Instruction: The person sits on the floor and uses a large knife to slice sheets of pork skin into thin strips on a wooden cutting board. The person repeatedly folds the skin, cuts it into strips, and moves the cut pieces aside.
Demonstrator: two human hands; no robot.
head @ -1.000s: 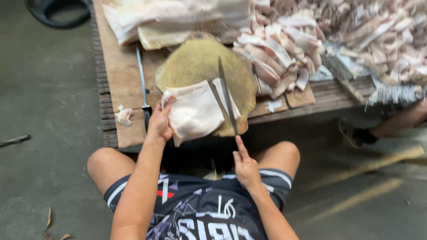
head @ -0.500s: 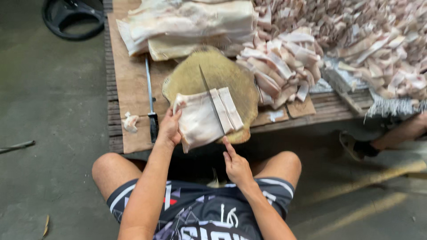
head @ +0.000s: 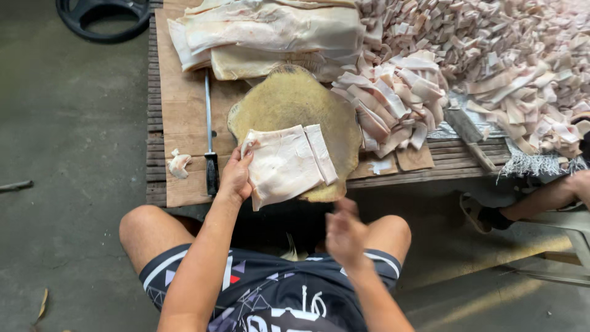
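A flat pale slab of pork skin point(head: 283, 165) lies on a round yellowish wooden chopping block point(head: 289, 101). One narrow strip point(head: 321, 154) is cut loose along its right side. My left hand point(head: 235, 178) pinches the slab's near left corner, pressing it against the block. My right hand point(head: 345, 235) is blurred with motion, off the block, in front of my knees. Its fingers look curled, and no blade shows in it.
A sharpening steel with a black handle point(head: 209, 141) lies left of the block on the low wooden platform point(head: 184, 92). Whole slabs point(head: 270, 31) are stacked behind and heaps of cut strips point(head: 399, 104) lie right, beside a cleaver point(head: 468, 134). Another person's leg point(head: 544, 197) is at right.
The knife that lay across the slab is gone from view. My right hand has dropped back from the block toward my lap. The left hand stays on the slab.
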